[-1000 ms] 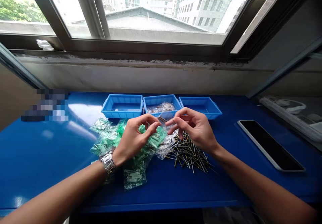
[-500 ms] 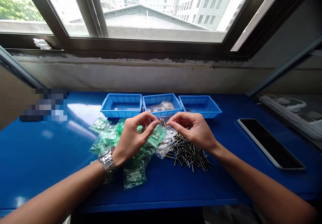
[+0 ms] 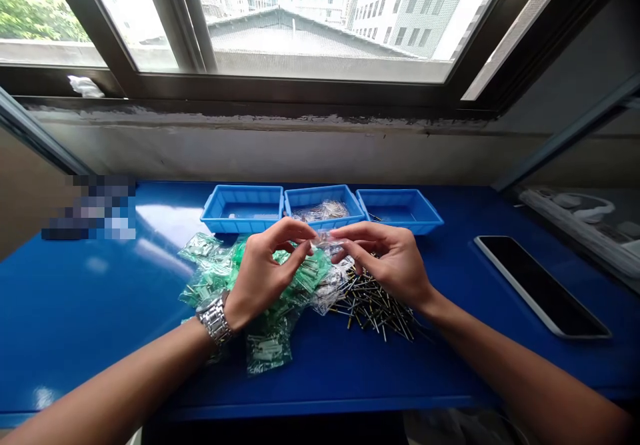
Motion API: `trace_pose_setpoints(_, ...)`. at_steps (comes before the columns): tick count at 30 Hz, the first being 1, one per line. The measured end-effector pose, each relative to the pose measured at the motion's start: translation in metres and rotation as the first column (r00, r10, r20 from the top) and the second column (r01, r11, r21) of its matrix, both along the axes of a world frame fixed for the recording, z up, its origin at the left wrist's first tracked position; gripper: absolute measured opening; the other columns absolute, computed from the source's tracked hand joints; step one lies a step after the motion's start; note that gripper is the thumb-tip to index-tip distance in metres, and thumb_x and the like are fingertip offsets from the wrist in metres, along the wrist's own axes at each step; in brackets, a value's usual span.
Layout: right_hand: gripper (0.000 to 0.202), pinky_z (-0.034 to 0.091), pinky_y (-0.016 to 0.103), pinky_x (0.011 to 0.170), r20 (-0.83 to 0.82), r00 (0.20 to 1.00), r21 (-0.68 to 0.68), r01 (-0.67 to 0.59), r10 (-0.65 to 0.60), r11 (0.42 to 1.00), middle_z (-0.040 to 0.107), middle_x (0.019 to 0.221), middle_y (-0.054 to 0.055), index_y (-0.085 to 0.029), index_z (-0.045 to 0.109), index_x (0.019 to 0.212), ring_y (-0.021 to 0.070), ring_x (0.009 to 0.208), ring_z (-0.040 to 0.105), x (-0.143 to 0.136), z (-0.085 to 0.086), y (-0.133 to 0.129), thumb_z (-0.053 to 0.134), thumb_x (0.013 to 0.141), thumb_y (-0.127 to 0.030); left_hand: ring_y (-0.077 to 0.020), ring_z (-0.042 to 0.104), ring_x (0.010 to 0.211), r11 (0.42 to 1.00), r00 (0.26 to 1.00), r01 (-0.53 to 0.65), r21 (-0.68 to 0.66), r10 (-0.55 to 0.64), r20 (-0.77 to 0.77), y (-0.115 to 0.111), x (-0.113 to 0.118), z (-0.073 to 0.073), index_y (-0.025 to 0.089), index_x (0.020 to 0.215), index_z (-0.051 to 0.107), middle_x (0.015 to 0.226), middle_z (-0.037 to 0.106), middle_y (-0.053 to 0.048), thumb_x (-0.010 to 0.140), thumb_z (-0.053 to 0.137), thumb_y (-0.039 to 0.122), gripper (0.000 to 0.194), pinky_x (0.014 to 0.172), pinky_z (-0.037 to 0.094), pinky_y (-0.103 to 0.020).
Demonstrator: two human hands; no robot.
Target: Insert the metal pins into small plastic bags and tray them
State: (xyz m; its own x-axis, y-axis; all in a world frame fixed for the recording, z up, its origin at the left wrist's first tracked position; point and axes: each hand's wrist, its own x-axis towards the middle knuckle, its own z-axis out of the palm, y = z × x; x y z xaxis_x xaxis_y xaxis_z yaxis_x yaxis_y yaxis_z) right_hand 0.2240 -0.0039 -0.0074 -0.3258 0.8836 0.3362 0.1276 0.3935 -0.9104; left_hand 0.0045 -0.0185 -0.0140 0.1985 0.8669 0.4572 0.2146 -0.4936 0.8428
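Above the middle of the table, a small clear plastic bag (image 3: 325,240) is stretched between my two hands. My left hand (image 3: 265,268), with a metal watch (image 3: 215,320) on the wrist, is closed on the bag's left side. On the opposite side, the curled fingers of my right hand (image 3: 387,258) grip the bag too. What the bag contains is hard to make out. Below my left hand lie several green plastic packets (image 3: 267,348) with pale pieces inside. A heap of thin dark and metallic pins (image 3: 377,308) spreads under my right hand, with clear bags (image 3: 327,295) beside it.
Three blue trays stand along the back: a left tray (image 3: 243,225), a middle tray (image 3: 325,192) holding bags and thin metal pieces, and a right tray (image 3: 400,222) with a few pins. A phone (image 3: 543,285) lies at the right. The window (image 3: 320,88) is behind the table.
Gold-coloured pins showed upright in the bag between my fingertips; now the bag looks tipped flatter and they are hard to see. My right fingers have shifted and stretched out over it.
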Motion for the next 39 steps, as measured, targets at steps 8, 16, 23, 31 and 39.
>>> trace_pose_setpoints(8,0.029,0.068,0.029,0.063,0.062,0.995,0.23,0.064,-0.08,0.971,0.08,0.114,0.002,-0.028,0.077,0.119,0.0203,0.087,0.08,-0.0001,0.0021,-0.0059,0.073,0.093,-0.017,-0.0173,0.075,0.099,0.994,0.999,-0.041,0.099,0.043,-0.025,0.0011,0.0006,-0.001,0.019,0.11,0.069,0.108,0.077,-0.004,0.097,0.067,0.016,0.014,0.086,0.065,-0.032)
trace_pose_setpoints(16,0.027,0.067,0.026,0.062,0.074,0.992,0.268,0.074,-0.098,0.961,0.081,0.105,0.001,-0.026,0.078,0.117,0.0174,0.081,0.08,0.0005,0.0025,-0.0055,0.074,0.092,-0.016,-0.016,0.075,0.099,0.992,0.999,-0.035,0.119,0.039,-0.03,0.0007,-0.0002,-0.001,0.019,0.111,0.069,0.106,0.077,-0.002,0.097,0.069,0.016,0.014,0.087,0.064,-0.03)
trace_pose_setpoints(23,0.017,0.063,0.026,0.056,0.038,0.997,0.175,0.066,-0.073,0.982,0.081,0.097,0.003,-0.021,0.079,0.109,0.0149,0.068,0.077,0.0011,0.0003,-0.0011,0.074,0.093,-0.021,-0.0158,0.075,0.096,0.998,1.0,0.024,0.059,-0.024,-0.011,0.0006,-0.0009,0.0005,0.019,0.104,0.07,0.101,0.076,-0.003,0.098,0.067,0.021,0.007,0.084,0.064,-0.028)
trace_pose_setpoints(31,0.018,0.052,0.022,0.047,0.067,0.998,0.016,0.009,-0.01,1.0,0.066,0.057,-0.003,-0.017,0.075,0.08,0.0096,0.046,0.063,-0.0007,0.0034,-0.0019,0.07,0.095,-0.025,-0.0078,0.056,0.047,0.966,0.986,0.122,-0.23,-0.092,0.138,-0.0013,0.0001,0.0021,0.016,0.089,0.066,0.057,0.061,0.003,0.099,0.067,0.034,0.02,0.045,0.047,-0.017)
trace_pose_setpoints(39,0.02,0.047,0.021,0.045,0.024,0.999,-0.105,-0.039,0.042,0.994,0.06,0.053,-0.005,-0.018,0.071,0.079,0.008,0.043,0.055,0.0004,0.0006,-0.0033,0.069,0.096,-0.03,-0.0069,0.042,0.044,0.948,0.983,0.138,-0.285,-0.097,0.155,0.0012,-0.0006,0.0045,0.016,0.087,0.066,0.053,0.049,0.005,0.097,0.068,0.037,0.023,0.041,0.034,-0.018)
